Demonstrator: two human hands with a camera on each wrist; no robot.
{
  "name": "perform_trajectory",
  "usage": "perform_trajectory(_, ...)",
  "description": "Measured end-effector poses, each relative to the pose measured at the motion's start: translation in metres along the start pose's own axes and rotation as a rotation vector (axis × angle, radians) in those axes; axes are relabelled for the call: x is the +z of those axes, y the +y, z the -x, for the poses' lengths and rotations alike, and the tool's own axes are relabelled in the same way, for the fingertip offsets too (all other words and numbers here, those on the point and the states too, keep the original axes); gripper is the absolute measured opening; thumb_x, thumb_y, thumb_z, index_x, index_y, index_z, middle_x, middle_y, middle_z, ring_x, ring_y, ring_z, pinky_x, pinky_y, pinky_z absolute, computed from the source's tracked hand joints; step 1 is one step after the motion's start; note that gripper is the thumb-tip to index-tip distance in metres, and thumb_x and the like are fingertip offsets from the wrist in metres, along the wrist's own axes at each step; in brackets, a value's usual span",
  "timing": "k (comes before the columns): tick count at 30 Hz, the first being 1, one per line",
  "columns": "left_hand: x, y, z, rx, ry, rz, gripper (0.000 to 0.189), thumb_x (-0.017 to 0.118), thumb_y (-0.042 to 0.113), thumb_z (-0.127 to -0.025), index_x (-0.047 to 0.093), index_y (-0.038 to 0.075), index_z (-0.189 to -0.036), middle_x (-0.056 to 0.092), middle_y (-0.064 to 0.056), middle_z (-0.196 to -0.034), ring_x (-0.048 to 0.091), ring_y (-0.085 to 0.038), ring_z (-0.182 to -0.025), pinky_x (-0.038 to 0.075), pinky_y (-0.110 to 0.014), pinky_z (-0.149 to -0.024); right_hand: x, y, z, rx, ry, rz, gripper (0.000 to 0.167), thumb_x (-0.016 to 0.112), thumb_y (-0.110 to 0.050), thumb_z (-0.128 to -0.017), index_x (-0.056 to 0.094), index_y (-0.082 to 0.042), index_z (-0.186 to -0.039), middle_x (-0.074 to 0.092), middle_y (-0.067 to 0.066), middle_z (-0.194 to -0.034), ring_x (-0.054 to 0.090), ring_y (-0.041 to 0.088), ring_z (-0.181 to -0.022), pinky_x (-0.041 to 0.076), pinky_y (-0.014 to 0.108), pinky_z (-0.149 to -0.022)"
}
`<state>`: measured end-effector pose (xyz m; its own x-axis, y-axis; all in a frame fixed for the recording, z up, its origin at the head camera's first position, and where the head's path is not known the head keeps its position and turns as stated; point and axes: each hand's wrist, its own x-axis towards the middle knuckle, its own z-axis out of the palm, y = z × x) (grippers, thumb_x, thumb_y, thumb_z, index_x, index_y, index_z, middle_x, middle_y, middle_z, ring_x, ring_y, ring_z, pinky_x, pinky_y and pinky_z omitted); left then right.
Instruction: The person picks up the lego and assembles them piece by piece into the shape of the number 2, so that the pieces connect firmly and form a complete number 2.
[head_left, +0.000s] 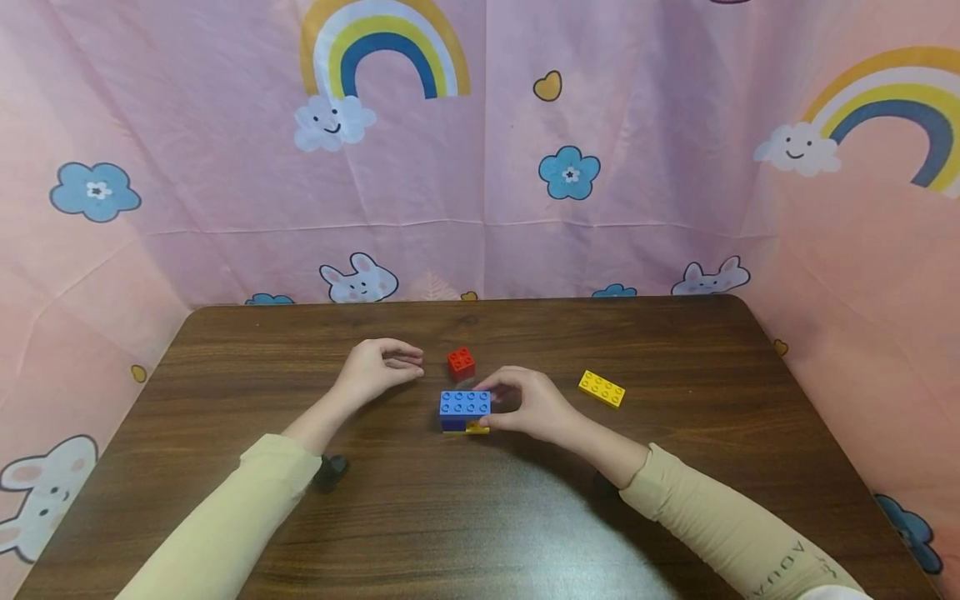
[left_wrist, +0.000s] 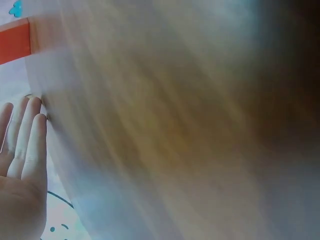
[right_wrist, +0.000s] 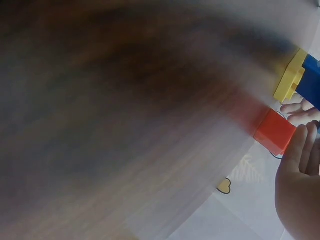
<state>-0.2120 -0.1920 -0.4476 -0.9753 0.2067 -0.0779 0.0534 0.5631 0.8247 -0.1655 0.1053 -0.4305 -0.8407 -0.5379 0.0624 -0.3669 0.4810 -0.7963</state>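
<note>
My right hand (head_left: 534, 407) grips the right end of a small brick stack (head_left: 465, 404), thumb on the near side and fingers behind. The stack has a blue studded brick on top and yellow along its bottom edge; its right end is partly hidden by the hand. In the right wrist view, a yellow brick part (right_wrist: 290, 77) shows against the blue part (right_wrist: 311, 82). To the left, my left hand (head_left: 381, 367) hovers with extended, slightly bent fingers and holds nothing. Its fingertips point toward a red square brick (head_left: 461, 363), standing on the table behind the stack.
A flat yellow studded brick (head_left: 602, 388) lies on the wooden table (head_left: 420, 517), right of my right hand. Dark wrist gear (head_left: 331, 472) shows below my left wrist. Printed cloth (head_left: 510, 200) hangs behind and beside the table.
</note>
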Motion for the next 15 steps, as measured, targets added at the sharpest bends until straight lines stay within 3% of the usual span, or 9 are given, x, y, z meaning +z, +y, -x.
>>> perform_trajectory(15,0.02,0.016,-0.013,0.006,-0.014,0.013,0.042,0.086,0.015,-0.09,0.074,-0.001,-0.127,0.079,-0.019,-0.122,0.078,-0.033,-0.112,0.06,-0.049,-0.104,0.0,0.0,0.001,0.008,-0.001,0.01,0.036,0.09,-0.018,-0.087,0.077,-0.01,-0.12,0.077,0.006,-0.118,0.071,0.019,-0.104,0.063,0.037,-0.099)
